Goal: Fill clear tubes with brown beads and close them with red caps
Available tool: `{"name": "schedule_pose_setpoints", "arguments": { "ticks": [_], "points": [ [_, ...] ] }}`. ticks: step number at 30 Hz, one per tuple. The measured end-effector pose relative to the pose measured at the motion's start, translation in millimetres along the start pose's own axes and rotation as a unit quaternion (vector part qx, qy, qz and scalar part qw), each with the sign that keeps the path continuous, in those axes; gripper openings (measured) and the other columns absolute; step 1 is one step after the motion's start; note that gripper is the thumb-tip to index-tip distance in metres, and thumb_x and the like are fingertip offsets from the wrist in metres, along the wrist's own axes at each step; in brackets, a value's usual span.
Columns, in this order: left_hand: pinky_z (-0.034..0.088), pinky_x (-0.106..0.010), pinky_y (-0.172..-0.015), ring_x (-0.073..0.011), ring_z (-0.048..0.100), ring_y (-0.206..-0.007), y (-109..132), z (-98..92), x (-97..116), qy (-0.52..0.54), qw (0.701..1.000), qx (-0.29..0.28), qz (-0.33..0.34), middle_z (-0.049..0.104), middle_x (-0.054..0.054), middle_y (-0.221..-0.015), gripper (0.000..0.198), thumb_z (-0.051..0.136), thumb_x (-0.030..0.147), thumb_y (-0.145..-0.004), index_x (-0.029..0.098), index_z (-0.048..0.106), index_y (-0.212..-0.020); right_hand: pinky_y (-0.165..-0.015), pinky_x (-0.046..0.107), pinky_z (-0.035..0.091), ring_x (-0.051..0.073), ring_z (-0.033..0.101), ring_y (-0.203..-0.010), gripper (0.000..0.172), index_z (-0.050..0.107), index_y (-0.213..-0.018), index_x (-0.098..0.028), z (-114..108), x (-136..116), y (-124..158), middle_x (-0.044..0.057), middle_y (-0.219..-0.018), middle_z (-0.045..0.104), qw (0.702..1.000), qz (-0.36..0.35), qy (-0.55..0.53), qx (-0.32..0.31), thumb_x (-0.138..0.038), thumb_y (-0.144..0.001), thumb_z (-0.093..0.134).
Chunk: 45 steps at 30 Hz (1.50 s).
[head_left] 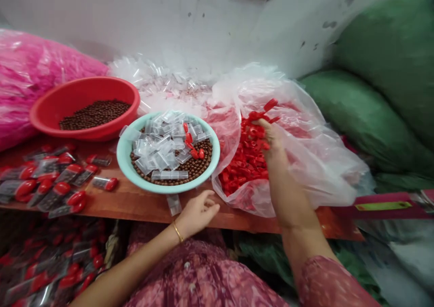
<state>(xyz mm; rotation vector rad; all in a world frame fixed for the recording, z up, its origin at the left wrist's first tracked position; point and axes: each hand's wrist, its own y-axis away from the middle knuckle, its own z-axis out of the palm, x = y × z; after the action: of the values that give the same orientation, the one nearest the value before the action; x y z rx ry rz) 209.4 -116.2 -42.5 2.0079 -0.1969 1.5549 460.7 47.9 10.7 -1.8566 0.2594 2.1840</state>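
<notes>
My right hand (268, 133) reaches into a clear plastic bag of red plastic caps (244, 155). Its fingers are closed around several red caps, some sticking up above it; blur hides the fingertips. At the table's front edge, my left hand (200, 211) hangs loosely, fingers a little bent and apart, with nothing visible in it. Just beyond it stands a pale blue bowl (166, 188) of brown beads (198, 164). Clear plastic tubes (159, 148) lie heaped on the beads, with a few red caps on top.
A red basin (84, 133) of brown beads stands back left beside a pink plastic sack (30, 67). Bead-filled, red-capped tubes (64, 180) lie on the table's left, with more below. Clear tubes are piled against the wall. Green sacks (369, 112) bulge at right.
</notes>
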Motion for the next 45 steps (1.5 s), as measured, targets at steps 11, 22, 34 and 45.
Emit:
{"name": "schedule_pose_setpoints", "arguments": {
  "ticks": [11, 22, 34, 45],
  "points": [
    [0.049, -0.037, -0.084, -0.0241, 0.064, -0.093, 31.6, -105.7, 46.4, -0.513, 0.828, 0.164, 0.158, 0.070, -0.010, -0.096, 0.028, 0.048, 0.022, -0.087, 0.017, 0.066, -0.108, -0.065, 0.029, 0.052, 0.016, 0.063, -0.066, 0.019, 0.067, -0.077, -0.014, 103.5, -0.9, -6.7, -0.001, -0.067, 0.065, 0.928, -0.128, 0.331, -0.113, -0.013, -0.059, 0.061],
    [0.047, -0.031, -0.074, -0.0252, 0.065, -0.093, -2.1, -127.4, 53.7, -0.619, 0.782, 0.047, 0.048, 0.071, -0.006, -0.093, 0.030, 0.060, 0.029, -0.077, 0.027, 0.069, -0.106, -0.098, 0.049, 0.041, 0.036, 0.046, -0.124, 0.069, 0.051, -0.133, -0.016, 130.5, -1.9, 33.7, 0.018, -0.143, 0.040, 0.729, -0.261, 0.600, -0.202, -0.035, -0.070, 0.071],
    [0.048, -0.032, -0.082, -0.0220, 0.064, -0.096, -13.1, -145.1, 34.3, -0.604, 0.776, 0.134, 0.122, 0.071, -0.009, -0.096, 0.031, 0.040, 0.021, -0.090, 0.016, 0.068, -0.102, -0.060, 0.028, 0.037, 0.023, 0.064, -0.088, 0.030, 0.068, -0.104, -0.018, 149.4, 13.0, 115.9, 0.011, -0.100, 0.068, 0.524, -0.277, 0.688, -0.419, -0.033, -0.088, 0.049],
    [0.046, -0.032, -0.074, -0.0259, 0.064, -0.091, -11.1, -150.1, 33.3, -0.560, 0.817, 0.123, 0.060, 0.071, -0.007, -0.091, 0.027, 0.058, 0.029, -0.077, 0.021, 0.070, -0.100, -0.071, 0.031, 0.042, 0.025, 0.056, -0.099, 0.023, 0.064, -0.103, -0.016, 152.6, 13.9, 107.2, 0.014, -0.111, 0.061, 0.526, -0.336, 0.667, -0.406, -0.025, -0.086, 0.050]
  ]
}}
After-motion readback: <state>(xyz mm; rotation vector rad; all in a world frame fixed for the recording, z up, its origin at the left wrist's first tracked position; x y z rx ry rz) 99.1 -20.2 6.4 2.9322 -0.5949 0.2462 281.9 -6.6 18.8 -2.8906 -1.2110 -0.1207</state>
